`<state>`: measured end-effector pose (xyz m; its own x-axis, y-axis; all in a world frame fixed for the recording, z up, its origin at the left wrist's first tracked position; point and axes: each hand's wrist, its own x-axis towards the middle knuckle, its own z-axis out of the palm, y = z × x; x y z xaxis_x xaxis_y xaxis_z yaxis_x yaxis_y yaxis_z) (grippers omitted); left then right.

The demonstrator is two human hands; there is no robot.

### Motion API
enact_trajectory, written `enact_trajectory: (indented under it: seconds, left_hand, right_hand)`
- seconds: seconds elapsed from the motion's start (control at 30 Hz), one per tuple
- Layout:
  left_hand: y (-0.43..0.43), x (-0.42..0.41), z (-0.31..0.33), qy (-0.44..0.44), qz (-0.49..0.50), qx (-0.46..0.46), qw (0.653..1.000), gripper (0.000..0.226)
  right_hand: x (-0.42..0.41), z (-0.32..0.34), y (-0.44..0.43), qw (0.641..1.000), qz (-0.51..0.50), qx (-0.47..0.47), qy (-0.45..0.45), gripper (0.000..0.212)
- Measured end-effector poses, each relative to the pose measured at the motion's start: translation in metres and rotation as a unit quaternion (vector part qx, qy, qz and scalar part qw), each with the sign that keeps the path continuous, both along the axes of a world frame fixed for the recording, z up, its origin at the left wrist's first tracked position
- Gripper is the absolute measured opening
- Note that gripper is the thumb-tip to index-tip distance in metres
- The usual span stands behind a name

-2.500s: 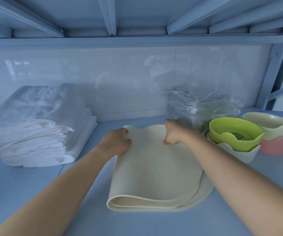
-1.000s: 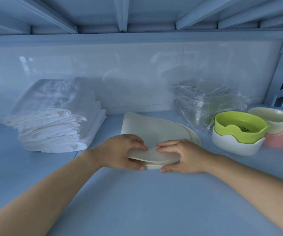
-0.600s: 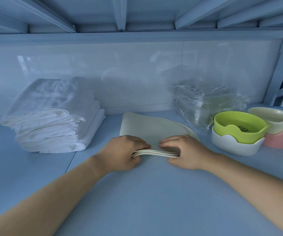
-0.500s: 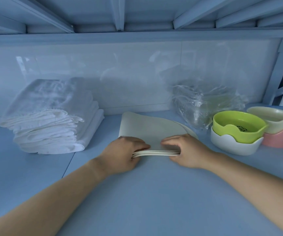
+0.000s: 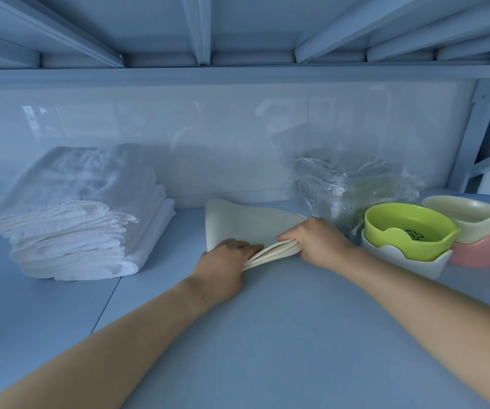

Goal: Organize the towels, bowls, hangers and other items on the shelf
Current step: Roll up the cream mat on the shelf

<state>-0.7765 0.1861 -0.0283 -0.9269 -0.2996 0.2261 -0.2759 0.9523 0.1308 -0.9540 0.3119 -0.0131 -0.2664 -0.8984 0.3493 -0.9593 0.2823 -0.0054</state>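
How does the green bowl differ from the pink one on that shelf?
The green bowl sits on top of a white bowl, while the pink bowl sits underneath a cream bowl. The green bowl's inside is open to view, with a small dark mark on its floor; the pink bowl's inside is covered. The green bowl is nearer the hands. Both have wavy rims and rest in two-bowl stacks.

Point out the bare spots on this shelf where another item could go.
Widest free patch: the front of the blue shelf, crossed only by both forearms. A narrower bare strip lies between the stack of white towels and the folded cream mat. The right side is crowded: plastic-wrapped bundle, green bowl and cream bowl sit close together.
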Motion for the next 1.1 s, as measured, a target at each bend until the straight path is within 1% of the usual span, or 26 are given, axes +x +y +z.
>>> enact_trajectory:
  seconds: [0.13,0.27,0.33,0.47,0.57,0.63,0.73,0.8,0.9,1.03,1.1]
  left_hand:
    - [-0.017,-0.020,0.013,0.006,0.041,-0.008,0.999,0.071]
    - [-0.027,-0.011,-0.005,0.013,0.018,0.017,1.000,0.069]
    - [-0.030,-0.007,-0.010,0.020,0.017,0.009,1.000,0.067]
    - [-0.029,-0.004,-0.009,0.076,0.033,-0.006,0.997,0.057]
    - [-0.023,-0.004,-0.009,0.071,0.055,-0.006,0.996,0.057]
    - [-0.020,-0.005,-0.003,0.066,0.080,-0.020,0.994,0.057]
    - [-0.021,-0.007,0.002,0.072,0.113,-0.048,0.990,0.052]
    - [-0.017,-0.006,-0.002,0.067,0.101,-0.040,0.992,0.047]
    - [-0.014,-0.008,-0.011,0.068,0.043,-0.030,0.996,0.033]
    - [-0.023,-0.007,-0.015,0.083,0.034,0.037,0.995,0.048]
    - [-0.025,-0.006,-0.016,0.072,0.039,0.045,0.996,0.047]
  right_hand:
    - [-0.002,-0.003,-0.010,0.999,-0.030,-0.020,-0.028,0.056]
    - [0.000,-0.015,-0.008,0.999,-0.012,-0.016,-0.049,0.057]
    - [-0.002,-0.016,-0.006,0.999,-0.015,-0.014,-0.040,0.057]
    - [-0.003,-0.015,-0.010,0.999,-0.047,-0.007,-0.016,0.053]
    - [-0.002,-0.013,-0.013,0.999,-0.047,0.012,0.013,0.046]
    - [-0.005,-0.005,-0.017,0.998,-0.040,0.024,0.038,0.043]
    - [-0.010,0.010,-0.026,0.998,-0.042,0.009,0.047,0.041]
    - [-0.012,0.011,-0.028,0.998,-0.044,0.013,0.042,0.041]
    - [-0.017,0.000,-0.019,0.998,-0.044,0.030,0.030,0.045]
    - [-0.018,-0.012,-0.012,0.999,-0.038,0.010,-0.023,0.055]
    - [-0.018,-0.015,-0.005,0.998,-0.017,0.010,-0.054,0.053]
